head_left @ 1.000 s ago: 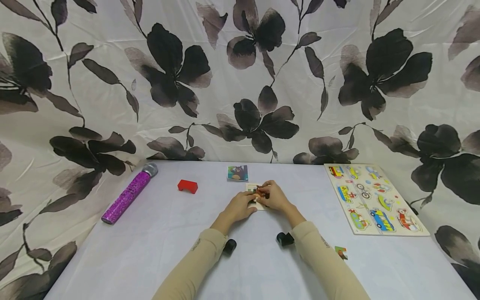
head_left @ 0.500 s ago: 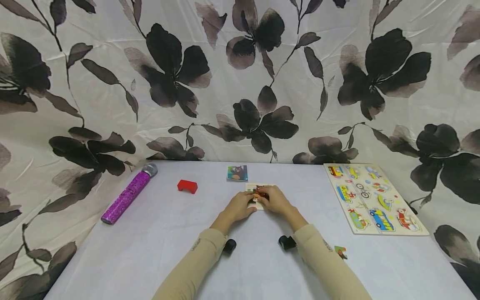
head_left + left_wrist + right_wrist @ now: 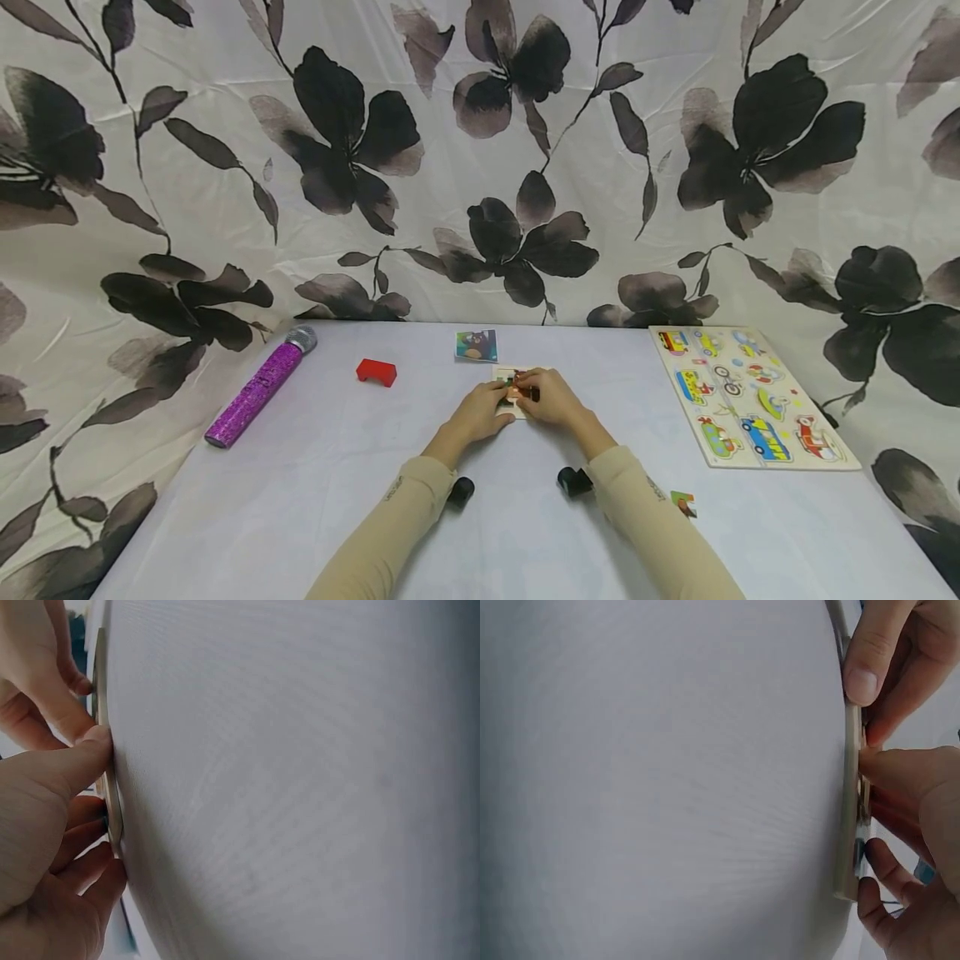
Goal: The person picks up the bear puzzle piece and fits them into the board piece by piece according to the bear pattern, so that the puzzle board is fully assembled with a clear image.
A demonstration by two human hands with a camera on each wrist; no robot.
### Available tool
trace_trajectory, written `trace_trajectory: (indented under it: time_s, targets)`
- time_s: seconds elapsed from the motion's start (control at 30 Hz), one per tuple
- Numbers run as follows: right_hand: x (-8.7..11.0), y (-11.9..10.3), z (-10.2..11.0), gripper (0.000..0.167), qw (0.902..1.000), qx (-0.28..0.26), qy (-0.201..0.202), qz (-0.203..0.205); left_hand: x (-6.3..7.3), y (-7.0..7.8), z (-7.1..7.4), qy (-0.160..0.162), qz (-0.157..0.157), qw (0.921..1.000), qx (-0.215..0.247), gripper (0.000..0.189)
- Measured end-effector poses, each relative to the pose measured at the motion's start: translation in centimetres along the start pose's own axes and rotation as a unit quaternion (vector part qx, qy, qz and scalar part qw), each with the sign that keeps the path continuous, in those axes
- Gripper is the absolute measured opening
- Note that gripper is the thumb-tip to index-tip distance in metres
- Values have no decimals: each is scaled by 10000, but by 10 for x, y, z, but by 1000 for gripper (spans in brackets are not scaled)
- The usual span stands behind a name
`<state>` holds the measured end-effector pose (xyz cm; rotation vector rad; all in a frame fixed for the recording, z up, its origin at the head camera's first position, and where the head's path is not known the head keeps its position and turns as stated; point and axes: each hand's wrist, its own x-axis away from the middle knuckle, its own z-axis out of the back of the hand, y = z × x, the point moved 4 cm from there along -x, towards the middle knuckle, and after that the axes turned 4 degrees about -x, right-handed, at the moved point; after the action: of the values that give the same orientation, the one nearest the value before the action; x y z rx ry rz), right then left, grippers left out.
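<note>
A small wooden puzzle board [image 3: 847, 817] lies flat on the white table, largely covered by both hands in the head view. My left hand [image 3: 474, 413] grips its left side, with the thumb at the near edge and the fingers along the side. From the right, my right hand [image 3: 557, 400] bends over the board and pinches a small brownish puzzle piece [image 3: 513, 392] against its face. The thumbs and fingers of the two hands come close together there. Most of the piece is hidden behind the fingers.
Behind the board lies a bear picture card [image 3: 476, 345]. To the left are a red arch-shaped block [image 3: 376, 372] and a glittery purple microphone [image 3: 258, 388]. A vehicle puzzle board [image 3: 750, 400] lies right; a loose puzzle piece [image 3: 683, 504] sits beside the right sleeve.
My right hand has drawn slightly nearer and its fingers have come down lower over the board. The left hand stays in place.
</note>
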<state>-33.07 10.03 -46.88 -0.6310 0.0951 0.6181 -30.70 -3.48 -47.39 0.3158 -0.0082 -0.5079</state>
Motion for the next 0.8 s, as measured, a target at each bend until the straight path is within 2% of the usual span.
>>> trace_trajectory:
  time_s: [0.43, 0.57, 0.8]
  targets:
    - [-1, -5, 5, 32, 9958, 500, -591, -484, -2, 0, -1, -30, 17, 10000, 38, 54]
    - [-1, -5, 5, 32, 9932, 660, -638, -711, -2, 0, -1, -33, -9, 10000, 72, 54]
    - [-1, -3, 2, 24, 9918, 799, -597, -794, -2, 0, -1, -29, -56, 10000, 63, 51]
